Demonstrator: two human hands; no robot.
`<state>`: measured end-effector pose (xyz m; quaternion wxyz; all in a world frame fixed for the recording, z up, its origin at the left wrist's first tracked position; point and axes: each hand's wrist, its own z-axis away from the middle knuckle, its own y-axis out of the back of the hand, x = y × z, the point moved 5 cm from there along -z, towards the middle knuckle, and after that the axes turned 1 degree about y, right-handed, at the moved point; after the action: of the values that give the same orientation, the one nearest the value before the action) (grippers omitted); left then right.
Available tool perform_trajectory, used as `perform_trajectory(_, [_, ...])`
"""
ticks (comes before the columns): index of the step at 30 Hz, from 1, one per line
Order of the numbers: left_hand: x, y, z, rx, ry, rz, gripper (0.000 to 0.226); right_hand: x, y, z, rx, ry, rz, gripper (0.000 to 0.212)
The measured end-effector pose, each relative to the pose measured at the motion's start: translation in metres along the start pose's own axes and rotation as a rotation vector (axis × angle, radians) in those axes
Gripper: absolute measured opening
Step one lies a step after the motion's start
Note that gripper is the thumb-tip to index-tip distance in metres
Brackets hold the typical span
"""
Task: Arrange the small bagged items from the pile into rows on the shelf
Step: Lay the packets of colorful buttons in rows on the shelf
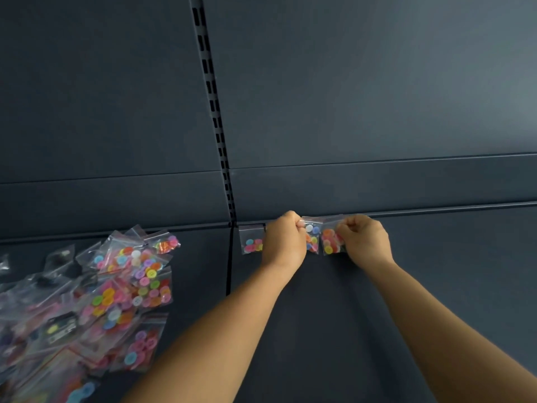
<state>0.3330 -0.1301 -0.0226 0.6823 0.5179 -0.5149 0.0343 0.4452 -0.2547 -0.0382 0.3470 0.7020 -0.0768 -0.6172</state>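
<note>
- No brand, label or print can be read anywhere; the bags are too small and blurred for that.
- Your left hand (283, 238) is curled into a loose fist, with thumb and fingers pinching the top of the middle bag (312, 235), a small clear zip bag of round buttons in white, blue, orange and pink.
- Your right hand (364, 239) is also curled, its fingertips gripping the right bag (329, 238), a matching clear pouch packed with orange, pink and yellow buttons.
- Those 2 bags sit just beside each other at the back of the shelf (436, 286), against the raised ledge where the shelf meets the back panel (348, 82).
- A 3rd pouch, the left bag (251, 241), lies flat in the same row near the shelf seam, partly hidden behind your left hand; it shows blue, pink and yellow buttons.
- The pile (96, 309) of remaining bags is heaped on the neighbouring shelf section to your left, well apart from the row: glossy, crinkled plastic pouches overlapping at all angles, most holding bright flat round buttons, a few holding darker contents you cannot make out.
- The shelf and back panel are smooth, matte, dark grey-blue metal.
- A slotted upright (215, 112), with 2 columns of rectangular slots, runs down the back panel between the 2 sections.
</note>
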Motion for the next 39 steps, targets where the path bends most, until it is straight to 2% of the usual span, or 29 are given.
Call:
perform_trajectory(3, [0.007,-0.007,-0.004,0.008,-0.018,-0.12,0.018,0.001,-0.003,-0.01,-0.016,0.01,0.015,0.012])
perform_trajectory(5, [0.008,-0.009,-0.005,0.022,-0.034,-0.205,0.025,0.003,-0.005,-0.011,-0.038,0.019,0.041,0.023])
perform_trajectory(8, [0.007,-0.009,0.0,0.039,-0.157,-0.334,0.043,0.001,-0.002,-0.006,-0.036,0.161,0.186,0.036])
perform_trajectory(12, [0.007,-0.02,0.017,-0.119,-0.422,-0.508,0.04,-0.008,-0.003,0.013,-0.072,0.462,0.344,0.022])
perform_trajectory(15, [0.001,-0.03,0.028,-0.205,-0.455,-0.574,0.044,-0.005,-0.009,0.021,-0.129,0.555,0.434,0.018])
perform_trajectory(19, [-0.001,-0.033,0.032,-0.194,-0.445,-0.609,0.051,-0.001,-0.011,0.021,-0.104,0.564,0.451,0.018])
perform_trajectory(31, [0.006,-0.032,0.03,-0.18,-0.407,-0.621,0.048,-0.004,-0.011,0.02,-0.106,0.58,0.456,0.02])
perform_trajectory(35, [0.007,-0.027,0.032,-0.168,-0.399,-0.613,0.054,-0.009,-0.009,0.027,-0.103,0.569,0.468,0.02])
perform_trajectory(39, [0.007,-0.006,0.04,-0.105,-0.409,-0.597,0.057,-0.025,-0.006,0.041,-0.088,0.579,0.473,0.031])
